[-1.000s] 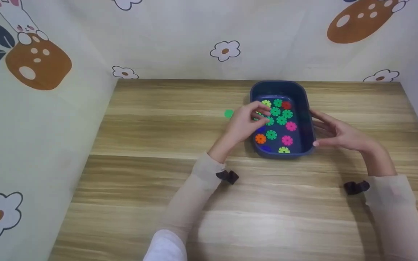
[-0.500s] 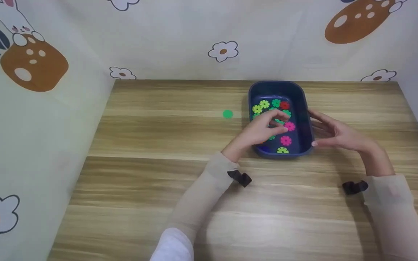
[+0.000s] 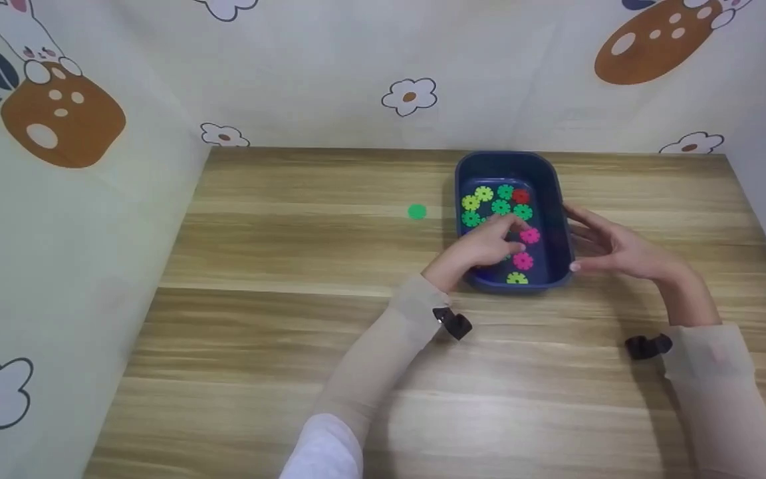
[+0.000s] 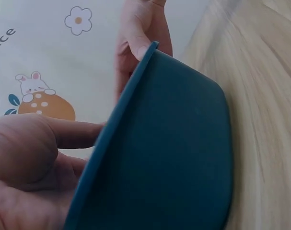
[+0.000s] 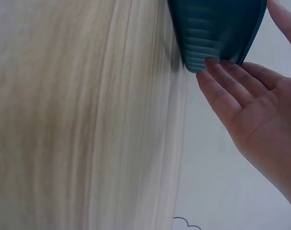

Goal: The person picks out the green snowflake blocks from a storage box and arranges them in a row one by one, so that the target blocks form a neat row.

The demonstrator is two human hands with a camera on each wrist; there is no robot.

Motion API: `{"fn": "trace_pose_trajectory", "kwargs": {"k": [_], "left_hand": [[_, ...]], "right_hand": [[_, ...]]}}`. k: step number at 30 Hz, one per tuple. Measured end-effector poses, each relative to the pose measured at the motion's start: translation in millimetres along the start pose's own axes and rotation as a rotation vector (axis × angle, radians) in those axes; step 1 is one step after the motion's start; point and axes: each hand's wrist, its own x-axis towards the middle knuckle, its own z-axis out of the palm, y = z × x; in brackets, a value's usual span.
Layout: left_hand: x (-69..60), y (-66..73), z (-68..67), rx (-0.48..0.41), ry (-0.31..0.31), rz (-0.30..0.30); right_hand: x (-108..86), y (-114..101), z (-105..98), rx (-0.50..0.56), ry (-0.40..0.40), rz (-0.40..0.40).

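Observation:
A dark blue plastic bin (image 3: 522, 287) stands on the wooden table and holds several notched snowflake discs in green, yellow, red and pink. My left hand (image 3: 484, 246) reaches down inside it, thumb and index finger apart beside a pink disc (image 3: 530, 235). Another pink disc (image 3: 522, 261) lies just below the thumb. In the left wrist view, the bin wall (image 4: 179, 139) hides the fingertips of the left hand (image 4: 35, 158). Against the bin's right side my right hand (image 3: 626, 249) rests with spread fingers; the right wrist view shows the right hand's (image 5: 265, 105) fingers straight along the outer wall.
A flat green disc (image 3: 417, 211) lies on the table (image 3: 290, 253), left of the bin. Behind the table hangs a pale printed cloth (image 3: 330, 80), close to the bin's far end. A cloth side (image 3: 37, 253) also borders the left.
My left hand has moved right over the bin and then lower into it, uncovering the green disc on the table. The right hand keeps its place on the bin's side.

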Motion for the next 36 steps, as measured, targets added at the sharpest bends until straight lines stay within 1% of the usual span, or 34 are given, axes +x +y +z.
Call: {"fn": "trace_pose_trajectory", "kwargs": {"k": [6,10,13,15,24,29,32,36], "left_hand": [[11.7,0.6,9.4,0.152,-0.017,-0.084],[17.6,-0.2,13.0,0.246,-0.040,-0.102],[20.7,-0.7,13.9,0.318,-0.047,-0.082],[22.2,-0.8,14.3,0.354,-0.040,-0.070],[25.5,1.4,20.2,0.449,0.008,-0.051],[25.8,1.4,22.0,0.507,0.011,-0.029],[26.0,0.9,22.9,0.524,0.003,-0.027],[25.5,0.4,25.0,0.508,-0.015,-0.017]], "right_hand": [[1.7,-1,1,-0.006,0.007,-0.026],[2.6,-2,-1,-0.011,0.003,-0.026],[2.7,-2,-2,-0.014,0.002,-0.019],[2.4,-1,-2,-0.017,0.003,-0.016],[0.0,0,-3,-0.014,0.004,-0.006],[0.7,0,-2,-0.022,0.004,-0.011],[1.0,2,-1,-0.016,0.004,-0.022],[0.3,5,0,-0.003,0.001,-0.043]]}}
